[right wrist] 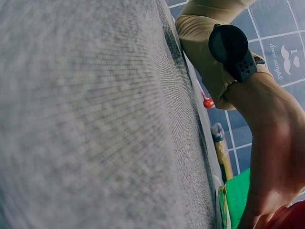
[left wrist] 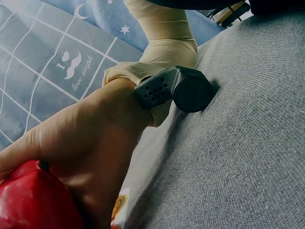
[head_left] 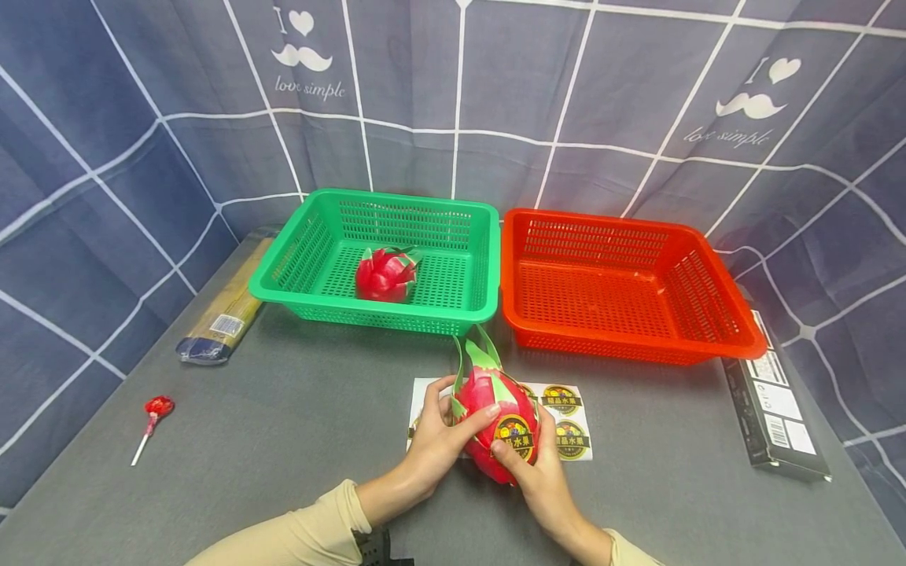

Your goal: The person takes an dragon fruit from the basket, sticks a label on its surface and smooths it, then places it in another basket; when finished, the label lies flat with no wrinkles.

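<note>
Both hands hold a red dragon fruit (head_left: 487,389) with green leafy tips, above the grey table. My left hand (head_left: 428,444) grips its left side, thumb across the front. From the right, my right hand (head_left: 543,481) holds it, its thumb at the lower edge of a round black-and-gold sticker (head_left: 514,437) on the skin. Behind the fruit lies a white sheet of matching stickers (head_left: 582,428), partly covered by fruit and hands. In the left wrist view, the red fruit (left wrist: 35,202) fills the lower left corner; the right wrist view shows only a sliver.
A green basket (head_left: 375,316) at the back holds another dragon fruit (head_left: 384,275). Right of it stands a red basket (head_left: 630,350). A packet of yellow sticks (head_left: 226,314) and a lollipop (head_left: 157,406) lie left; a black-and-white box (head_left: 778,409) lies right.
</note>
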A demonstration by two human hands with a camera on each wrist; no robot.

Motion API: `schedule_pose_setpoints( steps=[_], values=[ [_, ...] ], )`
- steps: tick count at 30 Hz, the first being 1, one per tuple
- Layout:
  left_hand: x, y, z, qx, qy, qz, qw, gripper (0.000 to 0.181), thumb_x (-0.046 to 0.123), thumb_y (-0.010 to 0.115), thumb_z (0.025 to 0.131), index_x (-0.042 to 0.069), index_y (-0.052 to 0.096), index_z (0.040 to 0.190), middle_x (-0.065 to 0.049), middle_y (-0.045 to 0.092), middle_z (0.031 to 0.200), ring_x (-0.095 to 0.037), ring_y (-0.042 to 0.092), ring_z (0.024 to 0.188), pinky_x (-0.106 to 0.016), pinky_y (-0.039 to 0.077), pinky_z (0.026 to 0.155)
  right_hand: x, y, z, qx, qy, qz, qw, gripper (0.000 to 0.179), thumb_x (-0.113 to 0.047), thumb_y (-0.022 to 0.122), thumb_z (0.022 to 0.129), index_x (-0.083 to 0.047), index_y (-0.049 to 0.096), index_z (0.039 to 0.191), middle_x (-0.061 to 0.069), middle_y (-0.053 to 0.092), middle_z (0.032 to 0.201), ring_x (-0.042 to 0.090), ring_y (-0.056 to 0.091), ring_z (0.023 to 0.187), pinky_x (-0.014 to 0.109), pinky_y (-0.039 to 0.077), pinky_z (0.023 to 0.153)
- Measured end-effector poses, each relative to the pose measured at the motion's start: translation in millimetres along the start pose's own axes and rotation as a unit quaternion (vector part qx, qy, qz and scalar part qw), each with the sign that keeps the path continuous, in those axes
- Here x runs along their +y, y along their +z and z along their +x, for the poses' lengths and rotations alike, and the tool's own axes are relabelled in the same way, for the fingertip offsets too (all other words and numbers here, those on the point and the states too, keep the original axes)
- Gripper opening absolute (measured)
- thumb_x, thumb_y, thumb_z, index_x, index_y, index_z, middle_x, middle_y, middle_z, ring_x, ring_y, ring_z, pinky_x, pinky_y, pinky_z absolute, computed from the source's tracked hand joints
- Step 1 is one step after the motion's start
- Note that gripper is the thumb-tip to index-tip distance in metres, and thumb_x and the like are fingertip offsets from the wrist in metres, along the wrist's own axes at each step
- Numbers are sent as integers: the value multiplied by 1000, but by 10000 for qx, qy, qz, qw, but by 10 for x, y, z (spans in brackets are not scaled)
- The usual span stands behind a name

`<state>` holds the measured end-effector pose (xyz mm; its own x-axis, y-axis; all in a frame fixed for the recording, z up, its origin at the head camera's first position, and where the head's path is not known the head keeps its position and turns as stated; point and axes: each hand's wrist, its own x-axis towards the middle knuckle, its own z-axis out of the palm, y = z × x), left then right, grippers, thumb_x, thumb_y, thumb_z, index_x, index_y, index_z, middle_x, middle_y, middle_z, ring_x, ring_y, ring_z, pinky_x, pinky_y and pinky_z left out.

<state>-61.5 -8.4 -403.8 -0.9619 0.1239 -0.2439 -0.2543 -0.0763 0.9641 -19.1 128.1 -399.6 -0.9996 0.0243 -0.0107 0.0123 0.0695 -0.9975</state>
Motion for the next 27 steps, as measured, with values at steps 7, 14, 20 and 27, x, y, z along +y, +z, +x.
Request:
schedule_pose_setpoints(
  steps=[7, 14, 20, 27],
  values=[
    [27, 3, -29, 6, 206, 129, 9997, 78, 39, 74, 71, 17, 26, 129, -7, 56, 113, -14, 61, 89, -28, 54, 68, 6, 0, 5, -52, -29, 94, 9999, 73, -6, 70, 73, -9, 25, 131, 7, 45, 113, 8, 53, 93, 22, 50, 76],
    [2, 10, -22, -107, 260, 109, 9995, 77, 36, 75, 70, 22, 25, 128, -3, 55, 115, -13, 61, 94, -25, 52, 77, -4, 6, 12, -57, 189, 244, 9995, 79, -3, 74, 69, -13, 24, 130, 5, 45, 115, 13, 56, 92, 25, 53, 73],
    [-6, 7, -18, -150, 222, 22, 9996, 80, 35, 75, 70, 20, 24, 129, -6, 54, 116, -16, 61, 96, -27, 52, 77, -15, 12, 15, -56, 222, 258, 9994, 78, -3, 74, 69, -14, 25, 129, 5, 45, 115, 14, 56, 92, 26, 53, 72],
    [63, 8, -64, -197, 241, 50, 9995, 78, 35, 74, 71, 17, 25, 129, -7, 54, 115, -15, 61, 92, -26, 53, 73, -23, 8, 1, -92, 174, 266, 9995, 77, -3, 72, 71, -14, 24, 130, 5, 45, 115, 13, 57, 91, 26, 53, 73]
  ],
)
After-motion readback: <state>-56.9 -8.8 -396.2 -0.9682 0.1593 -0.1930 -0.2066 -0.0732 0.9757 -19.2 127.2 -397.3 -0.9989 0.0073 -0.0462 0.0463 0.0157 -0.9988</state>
